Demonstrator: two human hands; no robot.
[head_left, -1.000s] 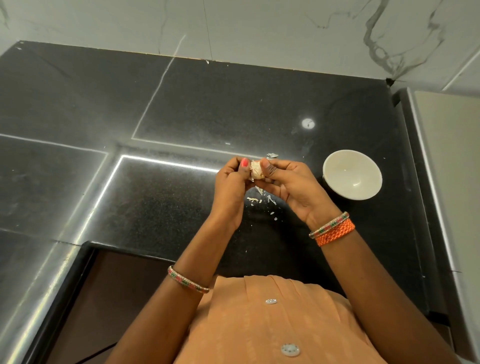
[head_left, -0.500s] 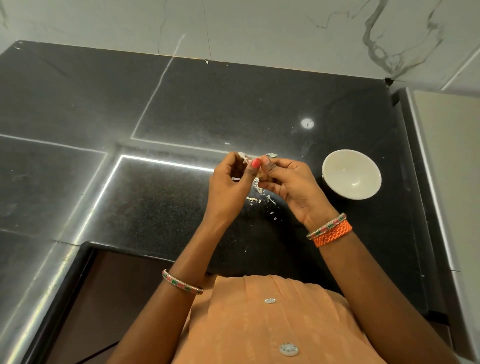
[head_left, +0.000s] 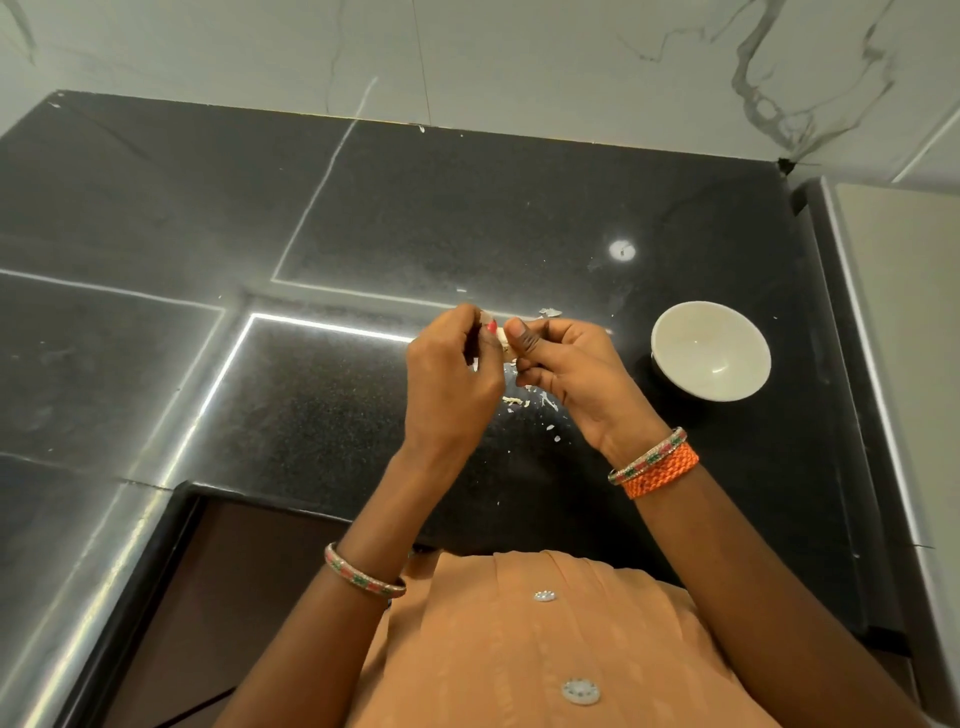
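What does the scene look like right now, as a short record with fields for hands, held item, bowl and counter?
left hand: pinches the small pale piece from its left
right hand: pinches it from the right, thumb against it
bowl: white, upright, empty, right of the hands
peel scraps: scattered on the counter below the hands
counter: black, glossy

Right hand thumb slid left over pale piece; only sliver shows now.

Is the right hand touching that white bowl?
Apart. The head view shows a strip of black countertop between the right hand and the white bowl.
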